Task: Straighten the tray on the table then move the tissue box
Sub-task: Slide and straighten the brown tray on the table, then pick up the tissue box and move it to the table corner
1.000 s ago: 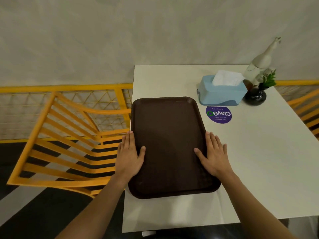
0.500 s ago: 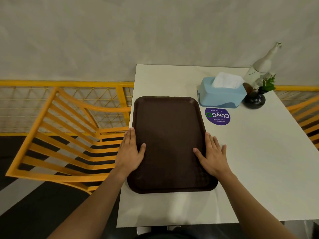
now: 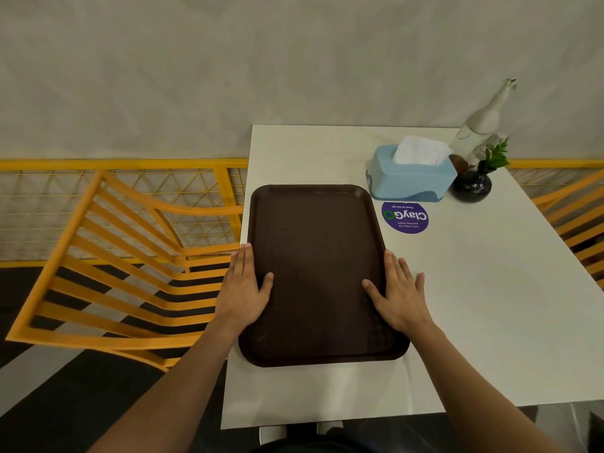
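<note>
Here the brown tray (image 3: 318, 273) lies lengthwise at the left edge of the white table (image 3: 490, 322), both open hands pressed flat on its long rims, left (image 3: 243, 291) and right (image 3: 397, 294), with the blue tissue box (image 3: 410, 179) just beyond its far right corner.

Purple round sticker (image 3: 405, 217) on table (image 3: 490, 305) reads "ClayGo".

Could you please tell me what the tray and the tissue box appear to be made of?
The tray looks like moulded plastic: dark brown, matte, with rounded corners and a raised rim. The tissue box also looks like plastic: pale blue, smooth, softly rounded edges, a darker blue base. Neither can be confirmed by sight alone.
</note>
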Action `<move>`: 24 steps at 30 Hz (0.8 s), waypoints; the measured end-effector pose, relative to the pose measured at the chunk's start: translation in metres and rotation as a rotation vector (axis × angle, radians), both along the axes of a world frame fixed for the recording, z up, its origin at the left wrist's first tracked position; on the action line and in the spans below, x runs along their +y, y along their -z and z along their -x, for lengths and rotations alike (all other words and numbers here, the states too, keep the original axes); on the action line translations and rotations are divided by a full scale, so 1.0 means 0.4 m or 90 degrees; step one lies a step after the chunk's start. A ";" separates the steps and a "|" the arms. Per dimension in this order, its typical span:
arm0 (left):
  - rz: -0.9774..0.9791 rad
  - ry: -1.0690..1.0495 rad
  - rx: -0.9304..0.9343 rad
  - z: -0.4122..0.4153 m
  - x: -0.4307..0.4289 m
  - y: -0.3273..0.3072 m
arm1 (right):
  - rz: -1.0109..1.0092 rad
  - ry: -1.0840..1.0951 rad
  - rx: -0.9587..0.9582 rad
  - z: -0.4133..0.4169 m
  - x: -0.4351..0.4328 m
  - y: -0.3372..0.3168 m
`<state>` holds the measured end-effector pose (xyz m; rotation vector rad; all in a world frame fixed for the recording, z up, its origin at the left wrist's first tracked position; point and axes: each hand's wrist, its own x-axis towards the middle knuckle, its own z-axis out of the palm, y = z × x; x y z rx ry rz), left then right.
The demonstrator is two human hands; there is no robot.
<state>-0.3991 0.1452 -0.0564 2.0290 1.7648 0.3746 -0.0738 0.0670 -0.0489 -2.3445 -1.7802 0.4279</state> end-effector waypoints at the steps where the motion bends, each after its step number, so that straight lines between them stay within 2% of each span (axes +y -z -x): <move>1: 0.000 0.000 -0.001 0.000 -0.002 0.001 | 0.000 0.001 0.000 0.000 -0.002 0.001; 8: -0.001 0.000 -0.014 0.002 -0.001 0.006 | 0.004 0.008 -0.005 0.002 -0.004 0.000; 16: 0.040 -0.010 -0.093 0.009 -0.008 -0.030 | 0.001 0.024 0.029 0.003 -0.008 -0.021; 20: -0.038 0.000 -0.066 0.004 0.004 -0.082 | -0.119 0.071 0.095 -0.020 -0.015 -0.060; 24: -0.107 0.030 -0.070 -0.087 0.036 -0.144 | -0.221 0.113 0.100 -0.085 0.005 -0.103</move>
